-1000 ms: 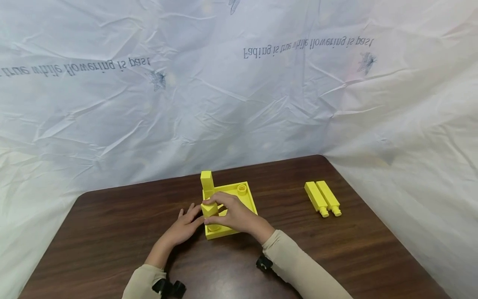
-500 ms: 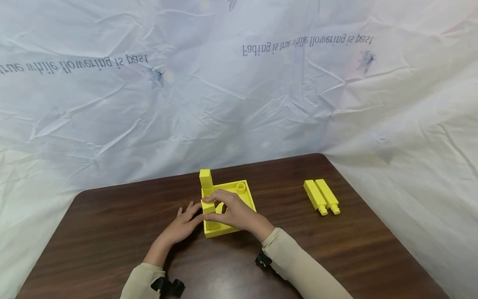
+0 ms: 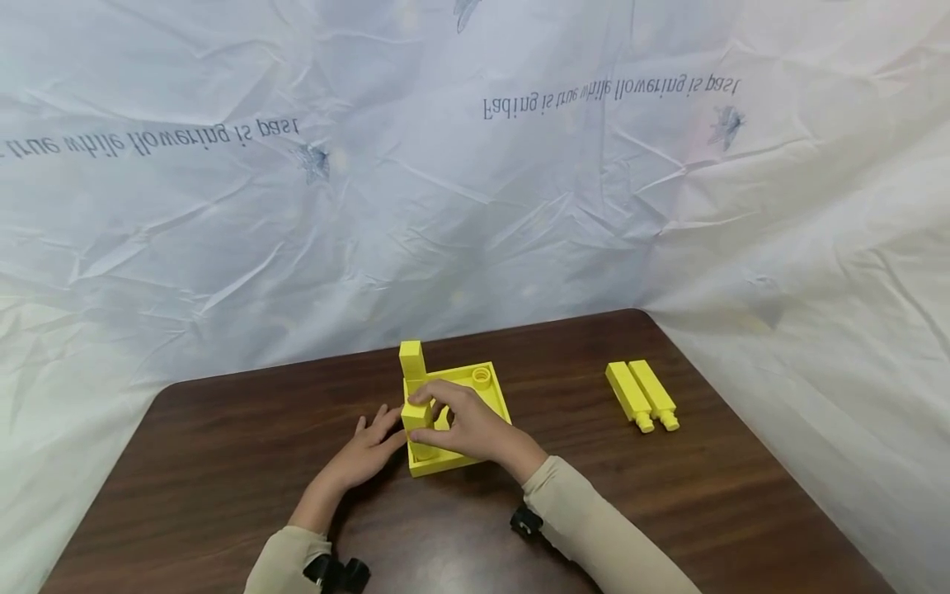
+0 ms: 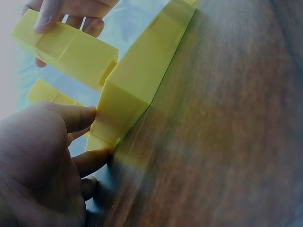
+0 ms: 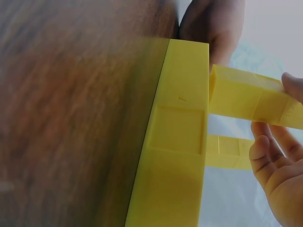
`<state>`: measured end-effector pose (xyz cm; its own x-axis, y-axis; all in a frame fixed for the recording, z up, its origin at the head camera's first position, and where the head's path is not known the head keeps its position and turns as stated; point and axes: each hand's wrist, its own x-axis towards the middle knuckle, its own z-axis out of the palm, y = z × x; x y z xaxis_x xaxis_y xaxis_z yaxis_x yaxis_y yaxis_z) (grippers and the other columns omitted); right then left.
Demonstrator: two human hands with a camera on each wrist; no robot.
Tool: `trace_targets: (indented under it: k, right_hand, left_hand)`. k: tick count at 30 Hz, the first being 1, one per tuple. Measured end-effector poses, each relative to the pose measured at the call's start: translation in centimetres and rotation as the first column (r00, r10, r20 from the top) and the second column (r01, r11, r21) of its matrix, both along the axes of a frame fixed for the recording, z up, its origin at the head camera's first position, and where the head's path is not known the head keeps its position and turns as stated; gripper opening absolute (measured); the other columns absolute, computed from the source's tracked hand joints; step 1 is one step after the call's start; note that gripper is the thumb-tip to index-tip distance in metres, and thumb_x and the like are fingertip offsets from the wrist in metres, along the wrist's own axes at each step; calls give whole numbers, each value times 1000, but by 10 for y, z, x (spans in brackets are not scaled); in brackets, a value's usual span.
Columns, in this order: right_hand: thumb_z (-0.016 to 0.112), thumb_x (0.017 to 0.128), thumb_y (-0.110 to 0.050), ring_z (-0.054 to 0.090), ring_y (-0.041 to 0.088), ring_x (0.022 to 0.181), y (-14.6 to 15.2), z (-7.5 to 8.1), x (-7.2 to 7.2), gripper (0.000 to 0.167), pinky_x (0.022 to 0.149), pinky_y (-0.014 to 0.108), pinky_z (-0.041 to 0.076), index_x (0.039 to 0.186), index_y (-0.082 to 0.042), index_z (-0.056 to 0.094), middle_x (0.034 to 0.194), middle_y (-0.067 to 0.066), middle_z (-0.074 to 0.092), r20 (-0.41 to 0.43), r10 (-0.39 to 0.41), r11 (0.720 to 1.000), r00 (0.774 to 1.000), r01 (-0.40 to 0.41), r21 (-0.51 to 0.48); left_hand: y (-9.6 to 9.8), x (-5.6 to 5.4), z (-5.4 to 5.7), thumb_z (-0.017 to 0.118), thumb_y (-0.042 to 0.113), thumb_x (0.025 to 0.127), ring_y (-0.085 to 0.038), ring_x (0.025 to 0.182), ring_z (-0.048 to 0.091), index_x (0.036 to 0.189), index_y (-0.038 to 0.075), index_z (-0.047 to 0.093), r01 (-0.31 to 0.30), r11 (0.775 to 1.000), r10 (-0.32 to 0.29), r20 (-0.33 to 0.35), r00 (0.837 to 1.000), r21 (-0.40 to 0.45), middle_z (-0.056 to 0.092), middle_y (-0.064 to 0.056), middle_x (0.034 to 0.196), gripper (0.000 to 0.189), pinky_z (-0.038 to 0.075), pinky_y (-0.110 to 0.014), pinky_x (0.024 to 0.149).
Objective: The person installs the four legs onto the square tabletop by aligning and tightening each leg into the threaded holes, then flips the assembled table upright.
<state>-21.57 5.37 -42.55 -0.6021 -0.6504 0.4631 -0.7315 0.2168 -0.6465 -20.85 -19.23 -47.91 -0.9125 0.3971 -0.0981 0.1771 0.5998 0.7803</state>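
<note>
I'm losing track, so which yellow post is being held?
The upright post at the tray's near left corner, gripped by the right hand. Another post stands at the far left corner; two posts lie on the table.

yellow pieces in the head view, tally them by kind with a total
Tray: 1
Held block, in the right hand: 1
Standing block, at the tray's far left corner: 1
Lying blocks, side by side on the table: 2
Total: 5
</note>
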Motion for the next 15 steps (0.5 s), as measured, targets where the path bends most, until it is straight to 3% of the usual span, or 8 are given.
trace_targets:
  k: [6, 15]
  right_hand:
    - [81, 97, -18, 67, 10, 92, -1, 0, 1, 34, 72, 37, 60, 125, -10, 64, 135, 8, 68, 48, -11, 1000, 999, 10, 22]
    - [83, 95, -21, 64, 6, 87, -4, -2, 3, 30, 72, 33, 58, 115, -14, 62, 126, 8, 70, 37, -28, 1000, 999, 28, 0]
  left_hand:
    - [1, 0, -1, 46, 48, 113, -38, 162, 0, 169, 13, 26, -11, 1000, 11, -6, 1000, 6, 24, -18, 172, 69, -12, -65, 124]
    - [0, 1, -1, 46, 44, 114, -39, 161, 0, 168, 5, 27, -2, 1000, 2, -7, 1000, 5, 22, -23, 171, 69, -13, -65, 124]
